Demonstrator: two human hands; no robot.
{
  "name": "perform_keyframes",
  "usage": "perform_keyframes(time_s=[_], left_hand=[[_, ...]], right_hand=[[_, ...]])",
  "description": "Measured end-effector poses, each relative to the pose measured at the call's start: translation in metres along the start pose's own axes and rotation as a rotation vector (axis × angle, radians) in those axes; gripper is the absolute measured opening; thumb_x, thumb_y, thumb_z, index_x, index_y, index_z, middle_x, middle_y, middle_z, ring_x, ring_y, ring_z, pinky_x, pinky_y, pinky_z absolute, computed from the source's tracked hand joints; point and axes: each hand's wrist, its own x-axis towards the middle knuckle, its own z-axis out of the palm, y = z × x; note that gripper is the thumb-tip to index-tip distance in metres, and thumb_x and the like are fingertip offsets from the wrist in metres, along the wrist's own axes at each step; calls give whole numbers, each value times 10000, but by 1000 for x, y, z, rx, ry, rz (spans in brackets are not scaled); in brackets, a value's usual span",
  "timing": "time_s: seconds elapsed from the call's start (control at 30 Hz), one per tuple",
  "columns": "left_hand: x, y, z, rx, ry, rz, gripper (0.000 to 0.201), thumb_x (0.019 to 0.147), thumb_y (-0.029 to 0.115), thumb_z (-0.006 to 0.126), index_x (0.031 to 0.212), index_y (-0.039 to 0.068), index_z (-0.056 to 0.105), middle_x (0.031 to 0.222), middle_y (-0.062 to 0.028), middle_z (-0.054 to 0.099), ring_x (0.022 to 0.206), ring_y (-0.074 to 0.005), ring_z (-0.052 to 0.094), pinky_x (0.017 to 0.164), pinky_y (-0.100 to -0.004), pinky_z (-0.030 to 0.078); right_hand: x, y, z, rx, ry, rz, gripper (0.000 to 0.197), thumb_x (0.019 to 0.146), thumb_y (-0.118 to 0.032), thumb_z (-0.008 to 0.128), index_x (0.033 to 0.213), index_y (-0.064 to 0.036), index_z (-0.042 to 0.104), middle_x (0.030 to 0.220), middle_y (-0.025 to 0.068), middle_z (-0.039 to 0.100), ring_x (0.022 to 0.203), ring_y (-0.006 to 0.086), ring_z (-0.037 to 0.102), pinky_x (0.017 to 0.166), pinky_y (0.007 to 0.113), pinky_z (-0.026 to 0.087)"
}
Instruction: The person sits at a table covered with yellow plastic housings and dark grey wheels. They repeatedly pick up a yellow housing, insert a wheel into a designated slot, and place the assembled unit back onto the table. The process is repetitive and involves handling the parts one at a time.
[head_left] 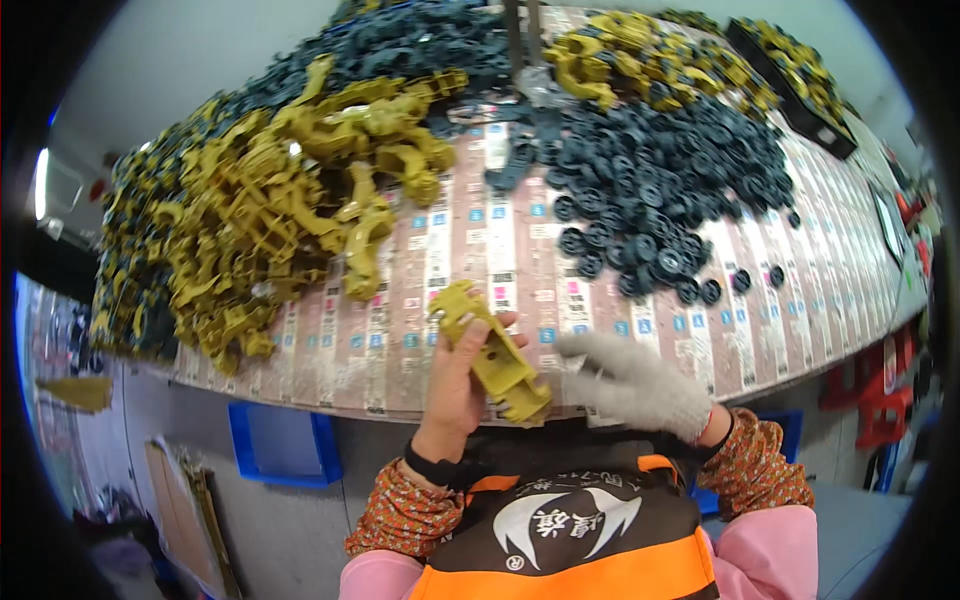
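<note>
Near the table's front edge, my bare left hand (455, 392) is closed around a long yellow plastic part (508, 372), which looks like a toy vehicle shell with slots and a hole. The part is tilted, its lower end pointing toward me and to the right. Just right of it, my right hand (650, 388) wears a whitish knit glove and holds nothing that I can see. Its fingers are stretched toward the yellow part, apart from it, and somewhat blurred.
A heap of yellow shells (290, 190) fills the table's left. Small dark wheels (650, 190) are piled at right, with dark parts (400, 45) behind. A black crate (800, 110) stands at the far right. Below are a blue bin (285, 445) and red stools (880, 400).
</note>
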Motion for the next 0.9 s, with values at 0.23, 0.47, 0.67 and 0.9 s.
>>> perform_keyframes(time_s=[0.23, 0.47, 0.67, 0.9], left_hand=[[-6, 4, 14, 63, 23, -38, 481, 1051, 319, 713, 1423, 86, 516, 1254, -163, 704, 994, -245, 763, 718, -375, 672], [-8, -25, 30, 90, -30, -143, 525, 1043, 265, 714, 1475, 84, 476, 1326, -174, 667, 1066, -277, 738, 810, -407, 659], [-18, -37, 41, 169, -74, -235, 570, 1061, 231, 652, 1544, 97, 380, 1401, -211, 627, 1168, -335, 716, 879, -447, 651], [-12, -36, 36, 140, -106, -251, 589, 1054, 203, 670, 1541, 141, 347, 1429, -202, 610, 1151, -319, 711, 861, -457, 659]], right_hand=[[11, 76, -103, -638, 633, 175, 534, 987, -268, 651, 1456, -38, 541, 1407, 307, 575, 1210, 467, 645, 1037, 526, 527], [20, 63, -56, -631, 473, 115, 612, 968, -288, 644, 1502, -31, 492, 1548, 392, 426, 1397, 596, 461, 1087, 593, 491], [-8, 65, -82, -354, 634, -114, 441, 953, -203, 665, 1357, -26, 651, 1389, 266, 658, 1242, 395, 672, 1059, 443, 538], [-58, 140, -169, -672, 706, 479, 356, 983, -279, 668, 1257, -57, 723, 1161, 240, 724, 1128, 381, 699, 985, 473, 553]])
